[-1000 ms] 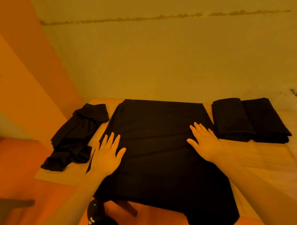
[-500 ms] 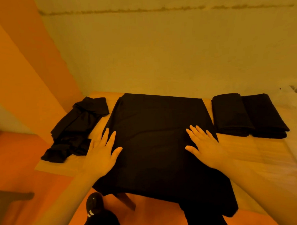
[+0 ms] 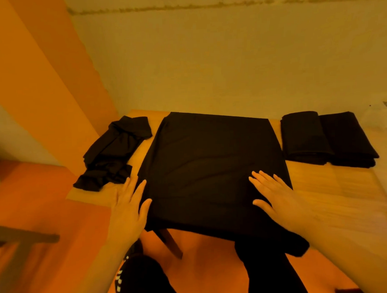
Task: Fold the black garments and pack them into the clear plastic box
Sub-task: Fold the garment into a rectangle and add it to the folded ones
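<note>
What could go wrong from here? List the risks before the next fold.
1. The spread garment hangs over the table's near edge; with both hands flat near that edge, left hand and right hand, it may slide off.
2. The crumpled garment lies close to the left corner and could get knocked down.
3. The folded stack could get bumped. No clear box is in view.

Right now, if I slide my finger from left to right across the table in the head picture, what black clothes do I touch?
Crumpled black garment → big flat black garment under both hands → two folded black garments.
</note>
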Available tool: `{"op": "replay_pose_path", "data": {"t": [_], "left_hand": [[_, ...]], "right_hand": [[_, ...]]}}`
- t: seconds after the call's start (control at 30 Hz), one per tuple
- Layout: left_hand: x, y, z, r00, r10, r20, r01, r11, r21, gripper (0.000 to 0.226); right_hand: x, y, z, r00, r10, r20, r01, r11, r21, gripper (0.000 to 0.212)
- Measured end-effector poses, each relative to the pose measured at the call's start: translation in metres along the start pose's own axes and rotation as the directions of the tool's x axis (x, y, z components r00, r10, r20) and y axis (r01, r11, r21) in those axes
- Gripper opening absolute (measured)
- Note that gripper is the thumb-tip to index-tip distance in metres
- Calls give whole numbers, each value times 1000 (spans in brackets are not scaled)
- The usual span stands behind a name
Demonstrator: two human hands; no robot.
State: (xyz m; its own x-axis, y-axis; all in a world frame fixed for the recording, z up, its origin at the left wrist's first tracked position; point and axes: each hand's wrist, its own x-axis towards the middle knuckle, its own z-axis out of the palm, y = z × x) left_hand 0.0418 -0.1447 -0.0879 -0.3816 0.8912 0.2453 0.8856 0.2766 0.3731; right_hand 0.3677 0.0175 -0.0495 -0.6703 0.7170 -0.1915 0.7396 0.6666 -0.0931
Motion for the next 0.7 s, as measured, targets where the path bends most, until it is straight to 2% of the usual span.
{"op": "replay_pose_path", "data": {"t": [0.07, 0.13, 0.17, 0.23, 0.27, 0.3, 0.33, 0.37, 0.4, 0.47, 0.53, 0.57, 0.6, 0.67, 0.7], "left_hand": [[-24, 2, 0, 976, -148, -157, 122, 979, -161, 51], [-47, 4, 6, 895, -409, -176, 321, 866, -382, 49], [-53, 6, 8, 831, -540, -134, 420, 767, -485, 51], [-55, 12, 9, 716, -693, 84, 558, 495, -666, 57], [-52, 14, 9, 694, -693, 195, 586, 386, -713, 58], [-50, 16, 9, 699, -664, 265, 591, 329, -736, 56], [-48, 16, 9, 721, -628, 294, 580, 314, -751, 52], [-46, 16, 8, 743, -603, 291, 562, 324, -761, 48], [-46, 16, 6, 752, -597, 280, 550, 334, -765, 44], [-47, 15, 3, 733, -627, 262, 554, 328, -765, 32], [-50, 16, 1, 702, -657, 274, 571, 291, -767, 17], [-51, 17, 1, 698, -658, 283, 571, 272, -775, 16], [-53, 17, 1, 696, -658, 286, 565, 258, -784, 16], [-56, 18, -1, 711, -647, 275, 539, 251, -804, 16], [-57, 17, -2, 726, -637, 258, 527, 274, -805, 17]], "right_hand": [[-28, -8, 9, 999, -11, -32, 12, 1000, 15, 95], [-54, -12, 27, 997, 69, -37, -67, 997, 33, 108], [-64, -15, 35, 992, 113, -62, -110, 993, 54, 107], [-81, -21, 47, 975, 166, -148, -148, 981, 124, 83], [-91, -26, 50, 956, 206, -206, -167, 967, 195, 64], [-102, -31, 52, 919, 260, -298, -172, 941, 291, 49], [-112, -35, 56, 849, 335, -409, -159, 900, 406, 34], [-123, -41, 57, 769, 448, -456, -166, 828, 535, 15], [-134, -46, 58, 703, 575, -420, -184, 717, 673, 4], [-143, -50, 70, 647, 747, -149, -306, 434, 847, 15], [-138, -52, 78, 625, 771, 123, -387, 170, 906, 32], [-133, -54, 76, 621, 753, 218, -367, 34, 930, 42], [-127, -55, 75, 629, 731, 264, -318, -68, 946, 46], [-118, -57, 67, 629, 719, 297, -233, -190, 954, 46], [-117, -57, 65, 605, 727, 325, -206, -252, 946, 44]]}}
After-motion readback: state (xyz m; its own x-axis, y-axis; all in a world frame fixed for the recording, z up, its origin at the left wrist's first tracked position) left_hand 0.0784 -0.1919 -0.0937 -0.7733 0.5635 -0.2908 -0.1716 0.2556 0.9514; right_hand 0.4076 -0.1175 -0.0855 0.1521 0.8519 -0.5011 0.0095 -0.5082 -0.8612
